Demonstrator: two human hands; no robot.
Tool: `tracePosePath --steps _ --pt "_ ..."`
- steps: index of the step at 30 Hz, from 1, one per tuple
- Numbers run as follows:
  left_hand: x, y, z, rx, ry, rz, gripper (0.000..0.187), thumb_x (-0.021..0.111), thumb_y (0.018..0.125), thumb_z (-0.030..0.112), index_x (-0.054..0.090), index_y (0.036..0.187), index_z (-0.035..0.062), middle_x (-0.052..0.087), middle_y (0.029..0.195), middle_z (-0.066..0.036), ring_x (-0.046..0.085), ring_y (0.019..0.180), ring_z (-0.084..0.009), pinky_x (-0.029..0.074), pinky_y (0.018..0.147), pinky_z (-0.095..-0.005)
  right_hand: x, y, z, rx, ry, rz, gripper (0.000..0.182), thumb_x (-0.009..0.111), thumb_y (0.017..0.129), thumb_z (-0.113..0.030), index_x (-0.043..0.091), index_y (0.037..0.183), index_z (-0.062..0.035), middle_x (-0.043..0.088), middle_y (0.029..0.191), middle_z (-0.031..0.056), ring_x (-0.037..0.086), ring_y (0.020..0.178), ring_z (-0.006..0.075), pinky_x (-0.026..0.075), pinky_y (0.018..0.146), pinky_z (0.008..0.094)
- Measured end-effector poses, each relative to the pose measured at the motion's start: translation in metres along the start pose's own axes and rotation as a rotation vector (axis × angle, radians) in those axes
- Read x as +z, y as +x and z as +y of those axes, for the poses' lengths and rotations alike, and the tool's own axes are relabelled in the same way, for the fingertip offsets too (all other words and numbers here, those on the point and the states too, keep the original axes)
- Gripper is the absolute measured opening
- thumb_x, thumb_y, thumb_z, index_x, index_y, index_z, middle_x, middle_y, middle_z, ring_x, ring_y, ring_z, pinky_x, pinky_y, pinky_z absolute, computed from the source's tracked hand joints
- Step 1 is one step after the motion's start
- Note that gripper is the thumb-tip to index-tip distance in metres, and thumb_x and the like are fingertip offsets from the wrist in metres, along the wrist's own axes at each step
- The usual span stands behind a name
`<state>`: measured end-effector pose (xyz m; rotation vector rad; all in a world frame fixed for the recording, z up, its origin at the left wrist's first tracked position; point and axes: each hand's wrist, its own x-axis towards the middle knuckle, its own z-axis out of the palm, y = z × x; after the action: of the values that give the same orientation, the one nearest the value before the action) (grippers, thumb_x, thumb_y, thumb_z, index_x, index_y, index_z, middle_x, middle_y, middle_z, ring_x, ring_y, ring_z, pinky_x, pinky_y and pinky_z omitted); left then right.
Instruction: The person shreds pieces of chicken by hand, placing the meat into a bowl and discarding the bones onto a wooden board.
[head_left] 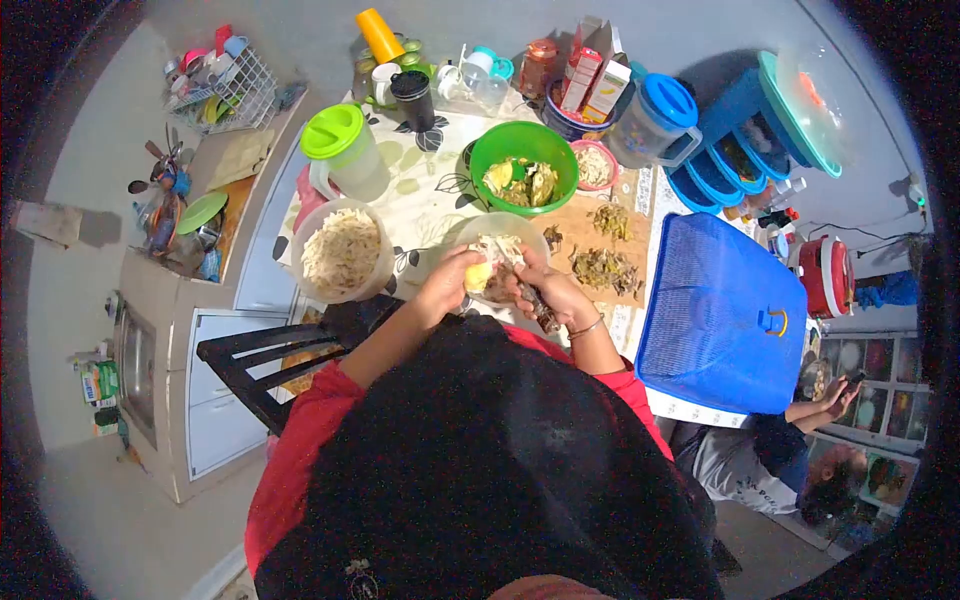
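Observation:
Over a whitish bowl (536, 230) with pale shreds in it, my left hand (448, 283) is closed on a yellowish piece of food (478, 277). My right hand (552, 287) is wrapped round a dark brown, rough-looking piece (540, 310), its kind unclear. Both hands almost meet above the bowl. To the left stands a tub (387, 270) heaped with pale shredded food (342, 250). Beyond the hands, a green bowl (482, 140) holds yellow and dark chunks. Dark, wilted scraps (606, 270) lie on a brown board (570, 228) at the right.
A green-lidded pitcher (335, 145) stands behind the tub. At the back are a pink bowl (612, 172) of shreds, a blue-lidded pitcher (655, 120) and cartons (590, 85). A blue mesh cover (720, 310) occupies the right side. Another person (760, 460) is at lower right; a black chair (265, 360) at left.

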<state>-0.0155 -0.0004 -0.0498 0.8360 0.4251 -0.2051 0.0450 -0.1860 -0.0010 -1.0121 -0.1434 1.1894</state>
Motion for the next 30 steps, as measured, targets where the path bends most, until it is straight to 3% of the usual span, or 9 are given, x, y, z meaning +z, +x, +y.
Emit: tracePosePath --steps 1,4,7,10,13,18,24,27,30 --pt "-0.001 0.001 0.0 0.013 0.02 -0.004 0.028 0.051 0.085 0.008 0.051 0.111 -0.0032 0.062 0.097 -0.014 0.064 0.085 -0.0232 0.052 0.076 -0.0336 0.003 -0.001 0.002 0.097 -0.215 0.088 0.035 0.044 0.096 -0.022 0.031 0.127 -0.0134 0.051 0.068 0.0018 0.043 0.043 0.0098 0.032 0.035 0.021" --pt "-0.006 0.005 0.0 -0.076 0.014 -0.049 0.029 0.051 0.084 0.007 0.05 0.111 -0.0031 0.061 0.097 -0.015 0.063 0.085 -0.0245 0.052 0.078 -0.0346 -0.007 0.008 0.013 0.042 -0.206 0.079 0.034 0.045 0.095 -0.023 0.033 0.126 -0.0133 0.051 0.067 0.0018 0.044 0.043 0.0095 0.032 0.035 0.0214" --pt "-0.011 0.008 0.004 -0.188 -0.266 -0.174 0.028 0.048 0.082 0.002 0.05 0.11 -0.0026 0.059 0.103 -0.015 0.06 0.094 -0.0257 0.052 0.081 -0.0364 -0.006 0.006 0.009 0.056 -0.153 0.089 0.033 0.044 0.095 -0.022 0.033 0.126 -0.0144 0.052 0.065 0.0011 0.043 0.043 0.0088 0.033 0.035 0.0216" --pt "-0.008 0.009 0.003 -0.152 -0.152 -0.248 0.03 0.048 0.084 0.003 0.048 0.114 -0.0027 0.057 0.108 -0.016 0.058 0.101 -0.0275 0.05 0.085 -0.0385 -0.006 0.005 0.009 0.089 -0.2 0.073 0.029 0.042 0.096 -0.019 0.035 0.124 -0.015 0.051 0.066 0.0018 0.044 0.043 0.0101 0.034 0.037 0.0217" --pt "-0.024 0.019 -0.001 -0.238 -0.25 -0.161 0.031 0.049 0.087 0.008 0.047 0.114 -0.0059 0.058 0.108 -0.017 0.059 0.098 -0.0299 0.05 0.087 -0.0404 -0.016 0.01 0.013 -0.061 -0.078 0.149 0.03 0.042 0.095 -0.018 0.036 0.125 -0.0145 0.05 0.07 0.0014 0.044 0.044 0.0098 0.035 0.036 0.0224" --pt "-0.018 0.011 0.002 -0.313 -0.429 -0.045 0.031 0.05 0.088 0.011 0.047 0.114 -0.0049 0.056 0.113 -0.017 0.059 0.098 -0.0336 0.048 0.089 -0.0409 -0.007 0.006 0.009 0.082 -0.135 0.034 0.028 0.04 0.096 -0.018 0.037 0.124 -0.0152 0.053 0.072 0.0029 0.046 0.047 0.0109 0.034 0.036 0.022" --pt "-0.019 0.007 -0.003 -0.175 -0.142 -0.137 0.03 0.055 0.085 0.004 0.052 0.115 -0.0015 0.059 0.102 -0.013 0.06 0.092 -0.0236 0.051 0.084 -0.0362 0.004 0.0 0.001 0.089 -0.072 0.067 0.029 0.041 0.096 -0.017 0.037 0.125 -0.0141 0.053 0.07 0.0017 0.045 0.047 0.0093 0.034 0.037 0.0209" --pt "0.001 -0.011 0.008 -0.039 0.049 0.011 0.033 0.054 0.085 0.006 0.051 0.116 -0.0055 0.061 0.105 -0.014 0.062 0.091 -0.0236 0.051 0.081 -0.0341 -0.002 0.002 0.005 0.053 -0.242 0.028 0.031 0.04 0.096 -0.017 0.035 0.127 -0.0145 0.053 0.071 0.0015 0.044 0.047 0.0088 0.035 0.039 0.0216" --pt "-0.003 -0.008 0.003 0.043 0.056 -0.005 0.031 0.057 0.084 0.004 0.055 0.113 -0.005 0.062 0.101 -0.012 0.063 0.088 -0.0195 0.051 0.078 -0.0318 0.005 0.002 0.003 0.043 -0.252 0.081 0.032 0.04 0.097 -0.017 0.036 0.128 -0.0159 0.049 0.067 -0.0006 0.043 0.047 0.0078 0.036 0.041 0.0222"
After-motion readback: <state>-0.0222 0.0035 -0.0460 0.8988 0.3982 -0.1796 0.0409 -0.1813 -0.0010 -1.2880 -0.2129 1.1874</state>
